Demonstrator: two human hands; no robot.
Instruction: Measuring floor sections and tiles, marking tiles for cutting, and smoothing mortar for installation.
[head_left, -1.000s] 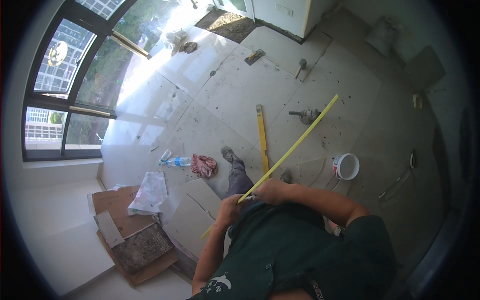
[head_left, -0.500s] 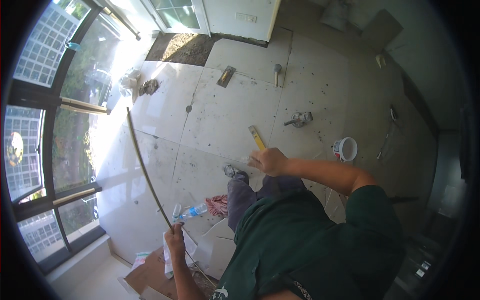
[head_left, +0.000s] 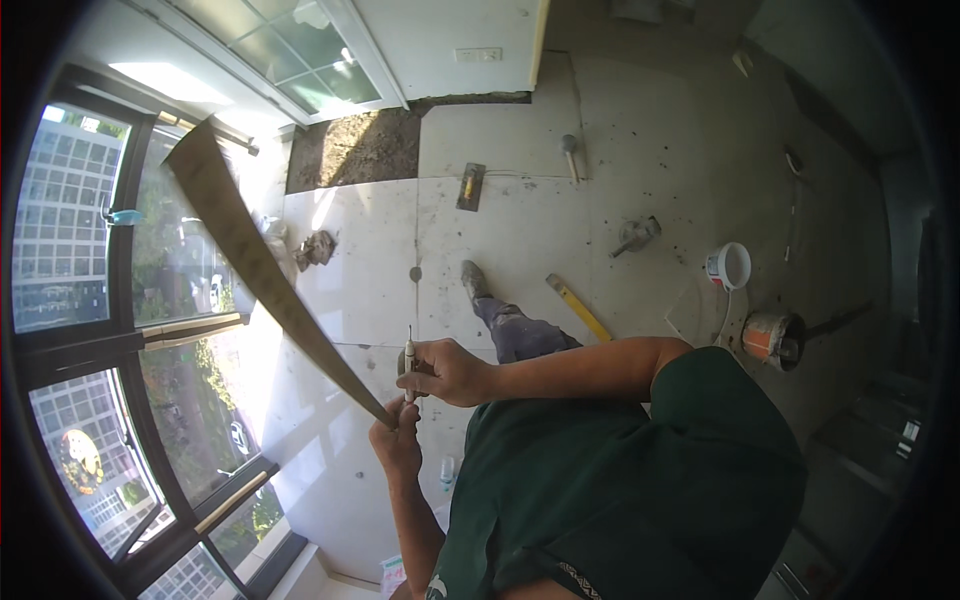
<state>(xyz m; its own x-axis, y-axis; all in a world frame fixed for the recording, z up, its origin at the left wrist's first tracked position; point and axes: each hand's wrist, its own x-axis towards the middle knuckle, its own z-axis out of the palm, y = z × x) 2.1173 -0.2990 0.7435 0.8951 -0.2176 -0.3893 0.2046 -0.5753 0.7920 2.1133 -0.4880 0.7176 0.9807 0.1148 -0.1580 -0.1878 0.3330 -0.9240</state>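
My left hand point(head_left: 397, 447) pinches the lower end of a long, flexible yellowish-brown strip point(head_left: 275, 290), which rises toward the windows and widens at its far end. Faint marks run along its face, too blurred to read. Close above that hand, my right hand point(head_left: 455, 372) is closed around a slim pen-like tool point(head_left: 409, 352), its thin tip pointing away from me. The two hands nearly meet in front of my body. Past my right forearm, a yellow spirit level point(head_left: 582, 308) lies on the large pale floor tiles point(head_left: 350, 270).
Farther off lie a trowel point(head_left: 470, 187), a mallet point(head_left: 569, 150) and a grey hand tool point(head_left: 635, 236). A white bucket point(head_left: 734, 266) and an orange bucket point(head_left: 772, 340) stand at right. Bare rough ground point(head_left: 360, 150) shows near the door. Windows point(head_left: 190, 400) line the left side.
My right hand has moved left to beside my left hand and now holds the pen-like tool. The strip has swung up closer to the camera. My body and view have shifted.
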